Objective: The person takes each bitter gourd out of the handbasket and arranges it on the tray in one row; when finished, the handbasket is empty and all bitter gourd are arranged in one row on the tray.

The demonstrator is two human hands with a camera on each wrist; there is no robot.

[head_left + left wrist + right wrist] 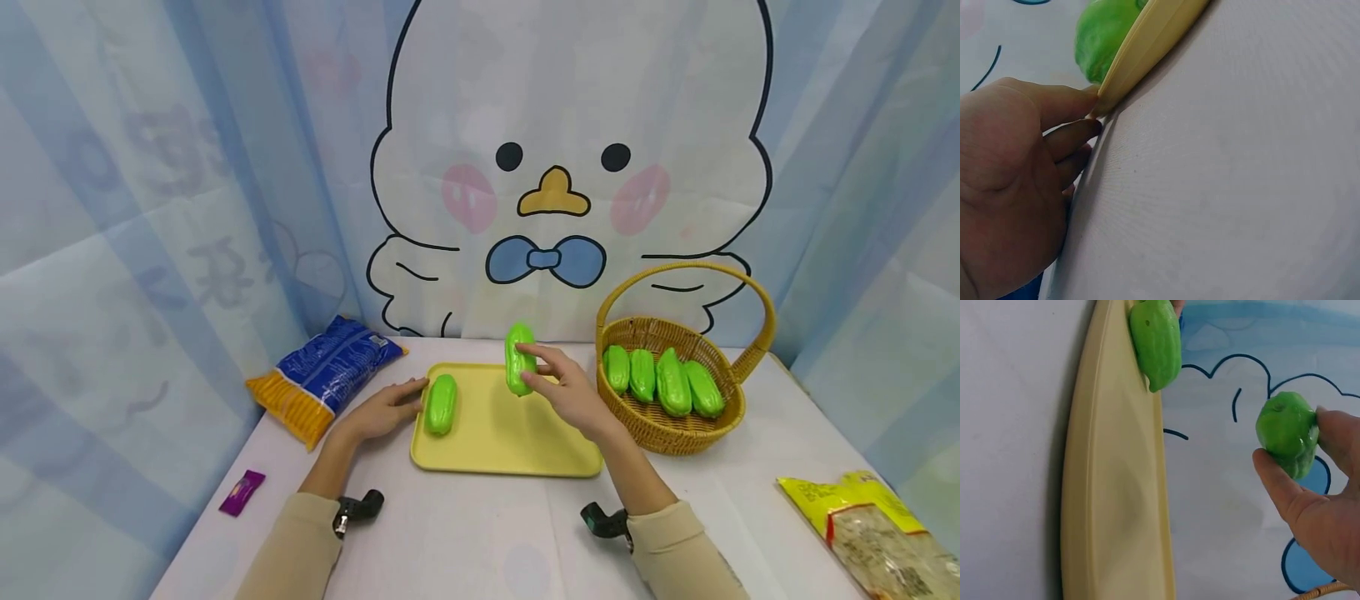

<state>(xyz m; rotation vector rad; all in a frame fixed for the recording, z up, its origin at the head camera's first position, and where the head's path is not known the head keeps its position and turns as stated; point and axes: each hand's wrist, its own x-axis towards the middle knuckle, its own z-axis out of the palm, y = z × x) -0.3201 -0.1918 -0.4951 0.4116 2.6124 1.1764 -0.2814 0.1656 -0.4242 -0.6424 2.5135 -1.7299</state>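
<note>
My right hand [566, 392] pinches a glossy green cucumber-like vegetable [517, 358] between thumb and fingers, holding it upright above the yellow tray [510, 433]. In the right wrist view the held vegetable [1287, 432] is seen end-on, apart from the tray [1122, 487]. A second green vegetable [441, 404] lies lengthwise at the tray's left end. At that end my left hand [386, 410] holds the tray's edge, its thumb on the rim and fingertips just below in the left wrist view. The wicker basket [675, 437] on the right contains several more green vegetables [672, 383].
Left of the tray lies a blue and orange bag [330, 371], with a small purple packet [242, 492] nearer the front. A yellow, partly see-through bag [877, 525] sits at the front right. The basket's tall handle [765, 325] arches up. A printed curtain [555, 100] hangs behind.
</note>
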